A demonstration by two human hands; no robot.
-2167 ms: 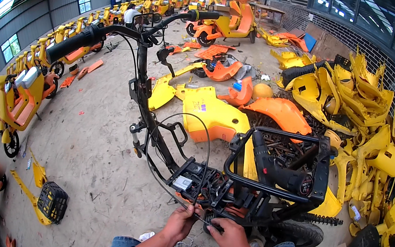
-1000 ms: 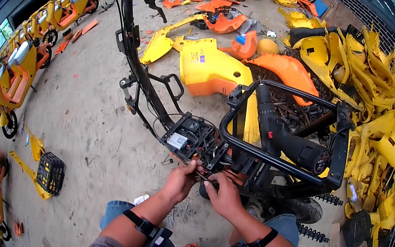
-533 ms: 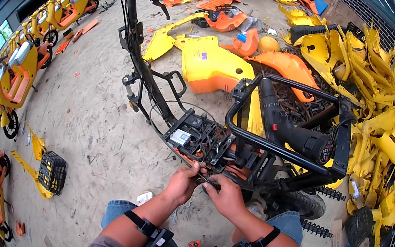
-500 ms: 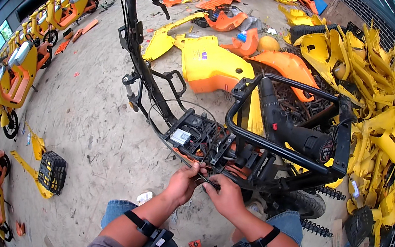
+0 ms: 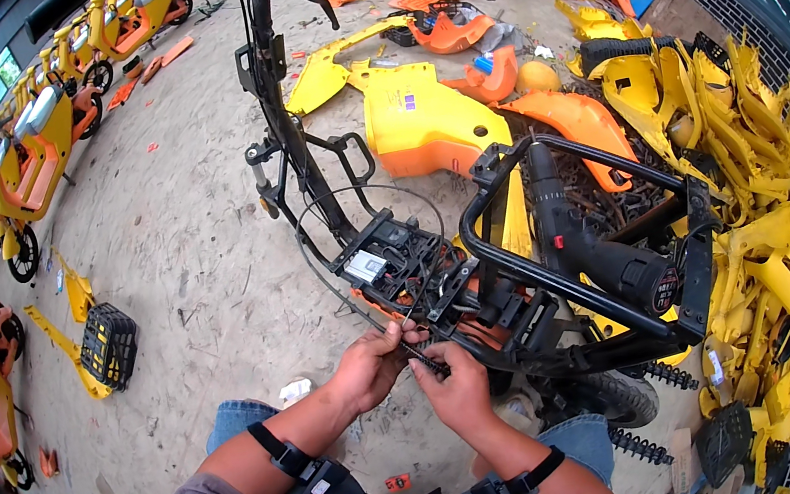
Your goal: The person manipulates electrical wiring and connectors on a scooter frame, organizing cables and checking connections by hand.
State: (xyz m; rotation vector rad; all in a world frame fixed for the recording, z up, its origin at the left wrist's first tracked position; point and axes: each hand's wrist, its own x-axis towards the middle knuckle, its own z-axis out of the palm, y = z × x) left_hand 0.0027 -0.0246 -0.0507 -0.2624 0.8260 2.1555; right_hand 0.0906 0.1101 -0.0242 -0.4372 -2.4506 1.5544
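While a small white rectangular label [image 5: 364, 266] sits on the stripped scooter frame [image 5: 419, 274], I see my left hand [image 5: 371, 366] and right hand [image 5: 456, 392], both pinched shut, gripping 1 black cable [image 5: 347, 299] near the frame's near-left edge, wrists bent inward.

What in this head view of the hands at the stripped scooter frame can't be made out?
- Cable end: the left hand and right hand pinch the thin black cable between their fingers, which cover where it ends.
- Handlebars: cut off by the top edge above the black scooter frame.
- Rear wheel: mostly hidden under the frame rails.
- Person at the left edge: blurred.
- Wiring in the open floor tray: too small to trace.
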